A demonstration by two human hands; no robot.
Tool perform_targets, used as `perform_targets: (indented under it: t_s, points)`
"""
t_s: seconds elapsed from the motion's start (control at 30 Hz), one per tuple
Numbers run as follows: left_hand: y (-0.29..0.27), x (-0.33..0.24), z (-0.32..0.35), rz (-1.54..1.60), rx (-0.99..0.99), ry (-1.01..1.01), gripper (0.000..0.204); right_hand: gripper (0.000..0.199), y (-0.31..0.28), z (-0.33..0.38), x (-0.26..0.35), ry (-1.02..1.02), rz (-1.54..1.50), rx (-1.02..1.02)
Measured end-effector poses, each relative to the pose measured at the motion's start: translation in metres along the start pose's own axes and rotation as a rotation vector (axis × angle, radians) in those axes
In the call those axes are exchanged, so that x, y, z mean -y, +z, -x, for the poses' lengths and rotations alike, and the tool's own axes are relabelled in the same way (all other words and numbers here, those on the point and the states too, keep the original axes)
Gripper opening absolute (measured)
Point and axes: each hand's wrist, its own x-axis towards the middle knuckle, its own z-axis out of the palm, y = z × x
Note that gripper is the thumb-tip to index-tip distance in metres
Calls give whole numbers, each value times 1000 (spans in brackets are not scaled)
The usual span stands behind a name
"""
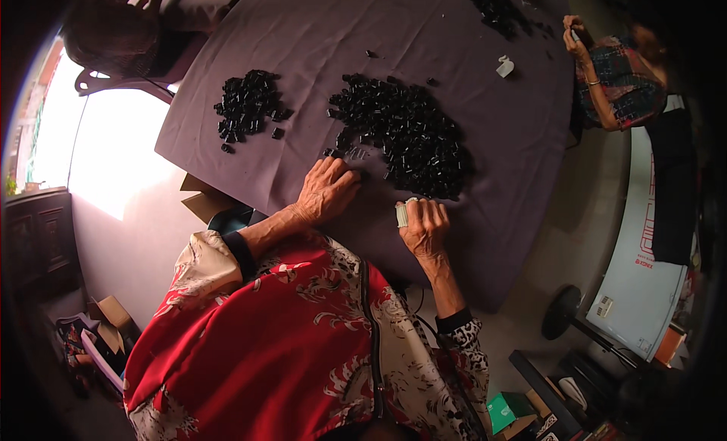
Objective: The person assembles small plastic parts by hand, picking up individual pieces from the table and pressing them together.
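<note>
A large pile of small glossy black pieces (409, 134) lies on a cloth-covered table (303, 85) in front of me. My left hand (329, 189) rests on the cloth at the pile's near left edge. Its fingers are curled down, and what they may pinch is hidden. A few greyish, see-through-looking bits (359, 152) lie just beyond its fingertips. Just below the pile's near right end, my right hand (425, 225) is closed, knuckles up. A pale ribbed band or strip (402, 215) shows at its thumb side. Whether it is worn or held, I cannot make out.
A smaller heap of black pieces (248, 104) lies to the left, and another (496, 11) at the far edge. A small white object (505, 66) lies at the far right. Across the right edge sits another person (621, 81), hands raised together. Cardboard (208, 202) stands by the left edge.
</note>
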Motion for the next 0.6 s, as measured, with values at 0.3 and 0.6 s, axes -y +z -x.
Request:
perform_targets:
  t_s: [0.3, 0.6]
  points:
    - [-2, 2, 4, 91, -33, 11, 21, 22, -2, -2, 3, -20, 43, -26]
    - [-25, 6, 31, 231, 63, 83, 17, 22, -2, -4, 5, -1, 57, -12]
